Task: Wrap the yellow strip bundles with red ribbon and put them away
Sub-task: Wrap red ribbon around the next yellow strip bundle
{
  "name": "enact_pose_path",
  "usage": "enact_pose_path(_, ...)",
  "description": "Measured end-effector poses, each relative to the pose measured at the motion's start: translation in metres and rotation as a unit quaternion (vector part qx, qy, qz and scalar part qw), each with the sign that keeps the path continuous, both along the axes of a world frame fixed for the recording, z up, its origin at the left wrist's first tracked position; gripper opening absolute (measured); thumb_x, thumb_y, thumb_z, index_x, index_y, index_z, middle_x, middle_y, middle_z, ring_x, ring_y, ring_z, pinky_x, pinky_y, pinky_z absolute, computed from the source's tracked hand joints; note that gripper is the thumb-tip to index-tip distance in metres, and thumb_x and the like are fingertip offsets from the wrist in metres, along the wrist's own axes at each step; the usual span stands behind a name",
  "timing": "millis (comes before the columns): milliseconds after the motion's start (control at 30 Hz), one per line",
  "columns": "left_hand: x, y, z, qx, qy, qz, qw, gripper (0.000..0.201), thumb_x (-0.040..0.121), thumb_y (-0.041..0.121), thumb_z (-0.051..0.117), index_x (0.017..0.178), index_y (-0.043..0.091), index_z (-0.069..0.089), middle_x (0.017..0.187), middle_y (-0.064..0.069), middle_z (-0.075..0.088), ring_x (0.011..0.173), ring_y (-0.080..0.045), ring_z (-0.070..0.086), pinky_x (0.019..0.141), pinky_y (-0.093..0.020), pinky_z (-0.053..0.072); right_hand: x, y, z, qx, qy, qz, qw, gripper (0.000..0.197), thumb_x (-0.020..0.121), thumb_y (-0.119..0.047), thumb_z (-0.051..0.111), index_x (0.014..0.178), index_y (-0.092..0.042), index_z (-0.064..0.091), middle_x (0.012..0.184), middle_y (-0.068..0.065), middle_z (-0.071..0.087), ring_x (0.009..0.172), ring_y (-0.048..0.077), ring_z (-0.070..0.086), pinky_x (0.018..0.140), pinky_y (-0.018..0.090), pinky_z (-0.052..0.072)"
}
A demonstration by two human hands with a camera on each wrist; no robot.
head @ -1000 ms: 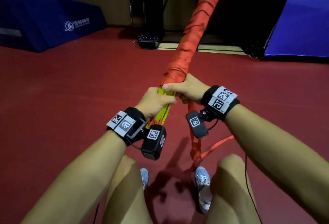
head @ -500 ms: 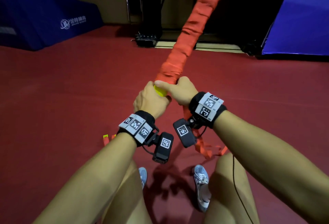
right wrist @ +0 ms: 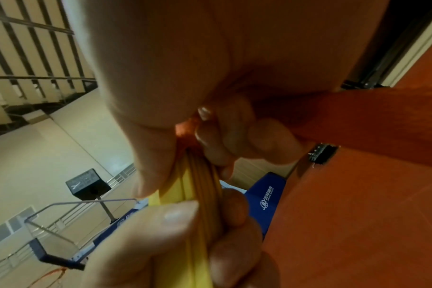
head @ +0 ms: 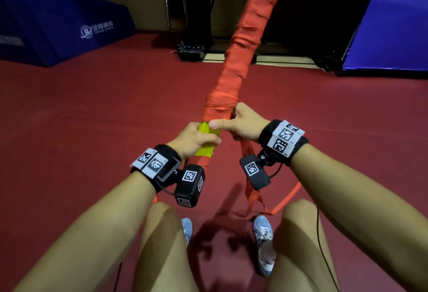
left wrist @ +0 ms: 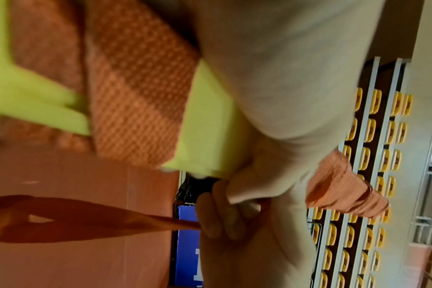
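Red floor (head: 92, 118) spreads all round the bundle (head: 205, 151), with a blue pad (head: 58, 27) well beyond it to the left. The bundle slants up and away from the person. Its far length is sheathed in turns of ribbon (head: 234, 67), and yellow shows only on the near stretch, with one more ribbon band below that. The ribbon's loose tail (head: 251, 189) drops beside the bundle to the floor. The left grip (head: 196, 140) is curled round the bare yellow just under the last turn, squeezing the strips into one stack. The right grip (head: 243, 124) touches it from above, with the thumb (head: 217, 124) laid across the edge of that last turn and the fingers closed on the tail. The step in hand looks like laying the next turn over the bare yellow. To do it well, the tail should be pulled taut before it goes round, and each turn should overlap the one above so no yellow peeks through. The thumb should pin the edge until the new turn locks it. The left grip should slide down only one turn at a time, or the strips may splay and the wrap loosen.
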State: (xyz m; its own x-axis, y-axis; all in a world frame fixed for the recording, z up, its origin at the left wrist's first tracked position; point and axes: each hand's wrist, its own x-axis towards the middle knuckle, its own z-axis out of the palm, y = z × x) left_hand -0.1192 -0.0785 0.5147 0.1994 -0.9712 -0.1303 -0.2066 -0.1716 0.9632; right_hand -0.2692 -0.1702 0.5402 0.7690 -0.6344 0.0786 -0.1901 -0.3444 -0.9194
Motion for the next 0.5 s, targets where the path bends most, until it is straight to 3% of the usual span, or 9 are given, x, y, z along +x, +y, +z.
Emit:
enact_pose_path(100, -0.004, -0.003, -0.004, -0.029, -0.021, 0.042, 0.998, 0.02, 0.063, 0.012, 0.081, 0.064, 0.013, 0.061, 0.054, 0.003, 0.054, 0.048, -0.013, 0.048, 0.053, -0.028, 0.037, 0.002, -0.002, 0.011, -0.03, 0.041, 0.001, 0.999, 0.044, 0.087, -0.026, 0.079, 0.081, 0.009, 0.053, 0.052, 0.001, 0.039, 0.042, 0.015, 0.033, 0.04, 0.025, 0.032)
enact_pose_path(167, -0.006, -0.004, -0.007, -0.043, -0.025, 0.074, 0.996, 0.019, 0.064, 0.011, 0.079, 0.063, 0.015, 0.06, 0.052, 0.005, 0.052, 0.048, -0.012, 0.046, 0.053, -0.028, 0.036, 0.003, -0.003, 0.015, -0.04, 0.057, 0.002, 0.998, 0.054, 0.086, -0.031, 0.08, 0.087, 0.015, 0.053, 0.058, 0.01, 0.039, 0.042, 0.019, 0.036, 0.04, 0.026, 0.035)
enact_pose_path(233, -0.009, -0.003, -0.01, -0.052, -0.04, 0.113, 0.991, 0.015, 0.059, 0.019, 0.076, 0.064, 0.011, 0.064, 0.056, 0.003, 0.054, 0.052, -0.015, 0.048, 0.055, -0.03, 0.037, 0.003, -0.002, 0.017, -0.047, 0.069, 0.003, 0.996, 0.048, 0.085, -0.033, 0.081, 0.076, 0.006, 0.055, 0.059, 0.01, 0.041, 0.042, 0.02, 0.037, 0.04, 0.027, 0.037)
enact_pose_path(333, -0.01, -0.002, -0.013, -0.067, -0.069, 0.159, 0.983, 0.027, 0.056, 0.024, 0.073, 0.07, 0.003, 0.066, 0.057, 0.001, 0.053, 0.053, -0.016, 0.045, 0.054, -0.034, 0.037, 0.004, 0.001, 0.017, -0.06, 0.09, -0.017, 0.994, 0.045, 0.083, -0.037, 0.082, 0.062, -0.011, 0.053, 0.055, 0.005, 0.045, 0.04, 0.016, 0.042, 0.04, 0.028, 0.043)
enact_pose_path(433, -0.011, -0.002, -0.012, -0.058, -0.112, 0.207, 0.97, 0.023, 0.055, 0.03, 0.072, 0.07, 0.013, 0.067, 0.056, 0.003, 0.056, 0.052, -0.021, 0.046, 0.053, -0.036, 0.042, 0.009, 0.004, 0.014, -0.053, 0.093, -0.051, 0.993, 0.04, 0.08, -0.038, 0.084, 0.062, -0.014, 0.058, 0.056, 0.003, 0.05, 0.045, 0.018, 0.047, 0.045, 0.029, 0.045)
enact_pose_path(500, -0.013, -0.001, -0.007, -0.053, -0.167, 0.231, 0.957, 0.022, 0.059, 0.037, 0.071, 0.072, 0.019, 0.068, 0.061, 0.0, 0.063, 0.059, -0.03, 0.056, 0.055, -0.034, 0.044, 0.017, 0.011, 0.012, -0.031, 0.087, -0.079, 0.993, 0.034, 0.07, -0.044, 0.081, 0.067, -0.015, 0.064, 0.058, 0.001, 0.053, 0.051, 0.02, 0.049, 0.048, 0.031, 0.044)
